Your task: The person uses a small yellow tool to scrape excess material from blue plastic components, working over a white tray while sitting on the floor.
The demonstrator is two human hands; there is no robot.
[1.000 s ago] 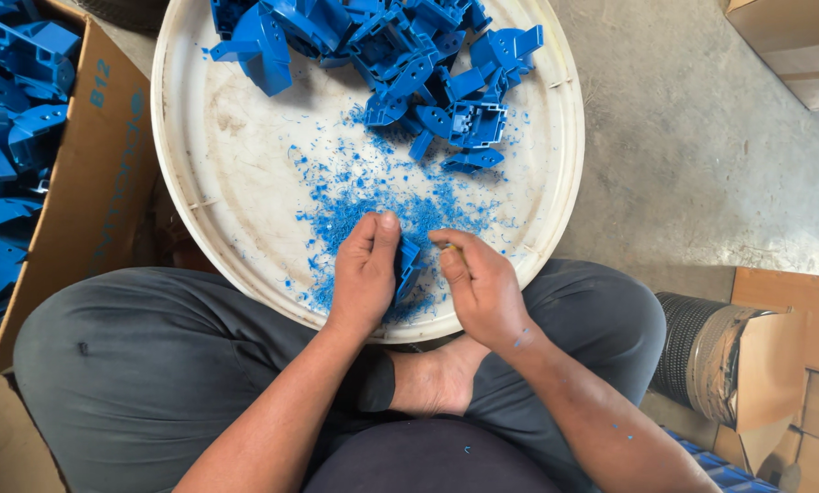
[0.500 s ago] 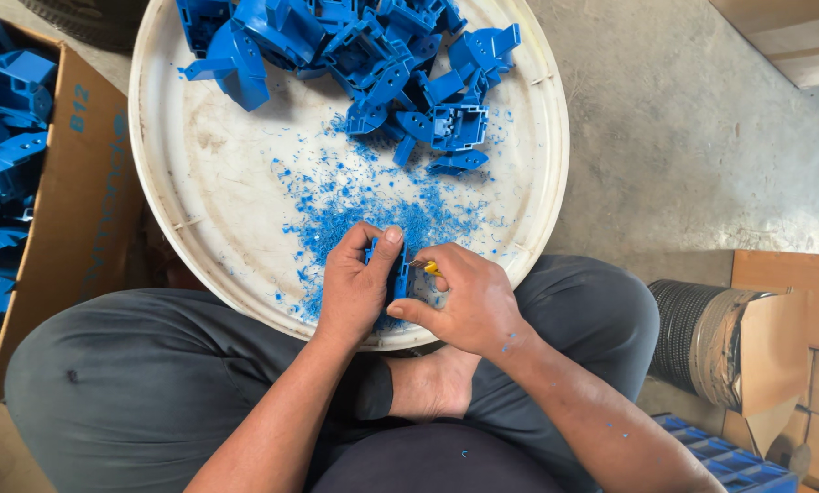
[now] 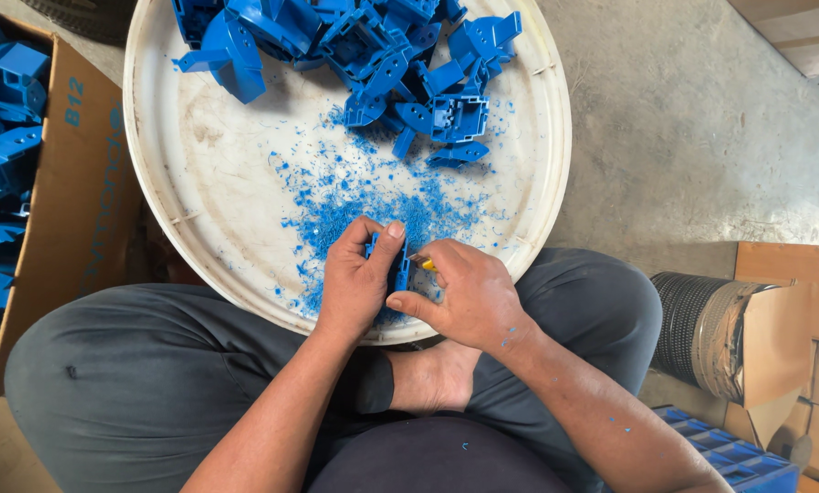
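The person sits cross-legged on the floor, a round white tray (image 3: 199, 196) resting on the lap. At its near rim the left hand (image 3: 354, 283) wraps its fingers around a small blue part (image 3: 400, 267), and the right hand (image 3: 469, 297) pinches a small yellow-tipped tool (image 3: 425, 265) against that part. Blue shavings (image 3: 373, 205) spread across the tray's middle, so some trimming looks done. A pile of blue parts (image 3: 373, 50) lies at the far rim, seemingly still to be handled. The tray's left side is bare. A box (image 3: 58, 183) of more blue parts sits close on the left; the concrete floor (image 3: 701, 137) lies open on the right.
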